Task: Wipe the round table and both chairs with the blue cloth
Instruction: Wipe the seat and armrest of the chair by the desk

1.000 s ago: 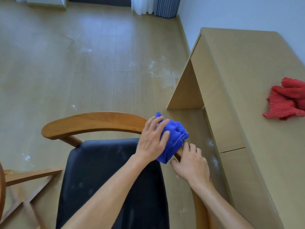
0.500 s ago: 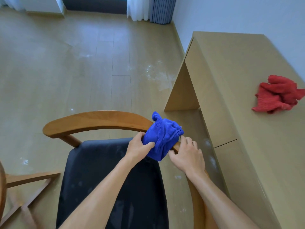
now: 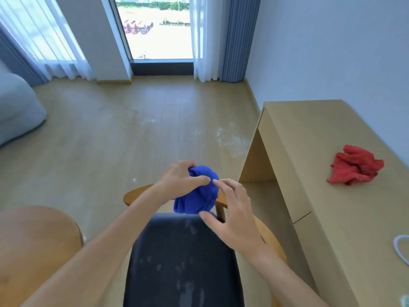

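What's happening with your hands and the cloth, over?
Left hand grips bunched blue cloth above wooden chair's black seat. Right hand open, fingertips on cloth. Nothing in the way.

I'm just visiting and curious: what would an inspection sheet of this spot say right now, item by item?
Surface: dark chair seat shows pale smudges; the chair's wooden backrest curves behind it.
Job's things: blue cloth bunched up, lifted above the backrest; edge of the round table at lower left.
Clutter: red cloth crumpled on the desk.
Hands: left hand grips the blue cloth's top; right hand has spread fingers at the cloth's side.
Cables: white cord loop at the desk's right edge.
Surroundings: wooden floor with white dusty marks, curtains, window, grey upholstery.
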Action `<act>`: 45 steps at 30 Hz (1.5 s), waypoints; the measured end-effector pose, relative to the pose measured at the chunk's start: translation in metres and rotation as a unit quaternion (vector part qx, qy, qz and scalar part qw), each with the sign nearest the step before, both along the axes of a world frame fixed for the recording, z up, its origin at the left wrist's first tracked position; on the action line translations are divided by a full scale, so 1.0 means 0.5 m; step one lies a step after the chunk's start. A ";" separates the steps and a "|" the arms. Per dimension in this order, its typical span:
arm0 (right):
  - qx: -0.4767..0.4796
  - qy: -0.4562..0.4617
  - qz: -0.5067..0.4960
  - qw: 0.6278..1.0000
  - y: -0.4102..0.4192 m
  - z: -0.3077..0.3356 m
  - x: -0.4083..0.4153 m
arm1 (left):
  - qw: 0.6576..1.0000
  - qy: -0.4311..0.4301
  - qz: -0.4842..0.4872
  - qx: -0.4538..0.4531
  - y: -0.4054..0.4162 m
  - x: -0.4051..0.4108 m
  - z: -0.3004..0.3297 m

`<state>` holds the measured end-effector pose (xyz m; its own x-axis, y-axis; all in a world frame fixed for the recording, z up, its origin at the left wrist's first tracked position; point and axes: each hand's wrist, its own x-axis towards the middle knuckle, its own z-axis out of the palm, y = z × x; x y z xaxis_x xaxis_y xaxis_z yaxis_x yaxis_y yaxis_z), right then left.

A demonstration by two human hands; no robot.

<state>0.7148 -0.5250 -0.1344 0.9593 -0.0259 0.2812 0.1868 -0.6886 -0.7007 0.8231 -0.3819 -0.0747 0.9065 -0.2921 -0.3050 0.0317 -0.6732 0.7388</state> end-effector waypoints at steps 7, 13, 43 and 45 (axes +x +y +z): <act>0.030 -0.004 0.057 0.998 0.060 0.188 0.012 | 0.994 0.012 0.030 -0.103 0.086 -0.083 0.185; 0.051 -0.034 0.080 0.995 0.079 0.310 0.019 | 0.993 0.004 0.037 -0.109 0.133 -0.135 0.301; 0.055 -0.115 0.151 0.980 0.082 0.624 0.032 | 0.981 -0.191 -0.045 0.008 0.242 -0.162 0.411; 0.050 -0.118 0.156 0.979 0.084 0.634 0.035 | 0.980 -0.196 -0.036 -0.011 0.239 -0.163 0.408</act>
